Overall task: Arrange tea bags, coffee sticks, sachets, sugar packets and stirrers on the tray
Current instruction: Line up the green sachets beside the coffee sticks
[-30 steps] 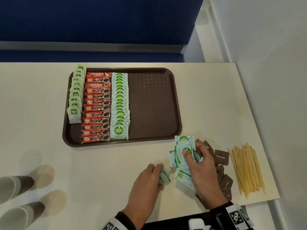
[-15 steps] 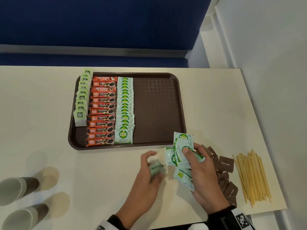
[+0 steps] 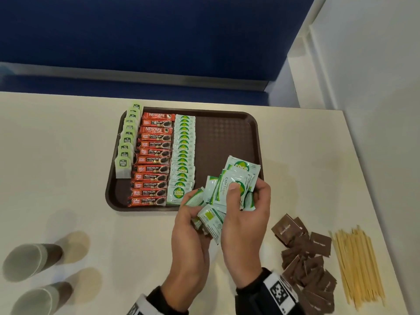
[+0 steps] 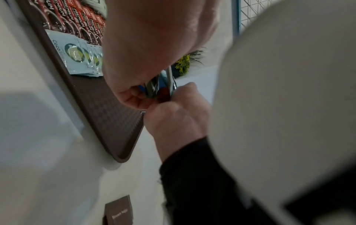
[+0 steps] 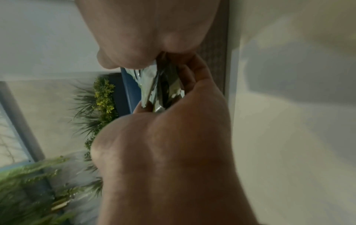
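Both hands hold one loose bundle of green-and-white coco sugar sachets (image 3: 236,178) above the near edge of the brown tray (image 3: 227,137). My right hand (image 3: 246,192) pinches the fanned upper sachets, thumb on top. My left hand (image 3: 193,203) curls around the lower ones. The wrist views show the sachet edges (image 4: 154,88) (image 5: 159,88) squeezed between the two hands. On the tray's left half lie columns of tea bags (image 3: 127,144), red coffee sticks (image 3: 154,160) and sachets (image 3: 184,151).
Brown sugar packets (image 3: 304,258) lie in a heap right of my hands, with wooden stirrers (image 3: 356,264) beyond them near the table's right edge. Two paper cups (image 3: 29,262) (image 3: 43,298) lie on their sides at the near left. The tray's right half is bare.
Both hands rose off the table with the sachets and came together, moving forward over the tray's near edge. The left hand's sachets joined the right hand's bundle.
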`<state>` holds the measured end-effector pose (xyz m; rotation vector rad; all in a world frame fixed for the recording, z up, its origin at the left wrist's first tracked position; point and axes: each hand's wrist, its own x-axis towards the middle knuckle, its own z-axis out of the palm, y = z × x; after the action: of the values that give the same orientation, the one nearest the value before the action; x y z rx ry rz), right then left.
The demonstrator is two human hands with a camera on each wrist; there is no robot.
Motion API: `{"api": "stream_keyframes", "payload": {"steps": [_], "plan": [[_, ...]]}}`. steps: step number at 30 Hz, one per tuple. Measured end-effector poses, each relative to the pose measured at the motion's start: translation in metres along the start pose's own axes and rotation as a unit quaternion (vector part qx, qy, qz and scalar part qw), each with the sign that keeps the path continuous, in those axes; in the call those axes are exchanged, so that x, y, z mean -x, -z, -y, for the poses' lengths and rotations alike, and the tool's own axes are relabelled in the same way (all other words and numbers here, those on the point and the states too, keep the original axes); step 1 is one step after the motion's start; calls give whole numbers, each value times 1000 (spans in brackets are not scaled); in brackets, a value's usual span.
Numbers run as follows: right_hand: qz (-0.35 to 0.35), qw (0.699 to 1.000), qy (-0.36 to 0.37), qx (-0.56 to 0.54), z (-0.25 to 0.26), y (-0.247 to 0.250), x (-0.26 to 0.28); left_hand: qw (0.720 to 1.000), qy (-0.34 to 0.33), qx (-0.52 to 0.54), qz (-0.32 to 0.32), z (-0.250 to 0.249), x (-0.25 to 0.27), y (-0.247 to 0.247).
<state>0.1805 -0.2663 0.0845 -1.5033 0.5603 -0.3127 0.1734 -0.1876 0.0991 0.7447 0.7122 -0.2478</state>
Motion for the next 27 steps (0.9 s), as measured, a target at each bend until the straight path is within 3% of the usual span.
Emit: {"api": "stream_keyframes", "payload": {"steps": [5,10,17,20,27], "plan": [[34,999,18,20,-2,-3,0,995,12,-94,20,-15,-11,12],[94,995,-9,12,-7,-4,-1,961,11,-262,89,-30,-21,23],[155,987,-37,16,-21,-15,-5,949,-24,-301,86,-42,-32,27],[189,981,-20,34,-29,-22,-7,950,-63,-297,72,-41,-36,23],[269,957,22,103,-38,-34,-2,906,-198,-367,75,-48,-46,17]]}}
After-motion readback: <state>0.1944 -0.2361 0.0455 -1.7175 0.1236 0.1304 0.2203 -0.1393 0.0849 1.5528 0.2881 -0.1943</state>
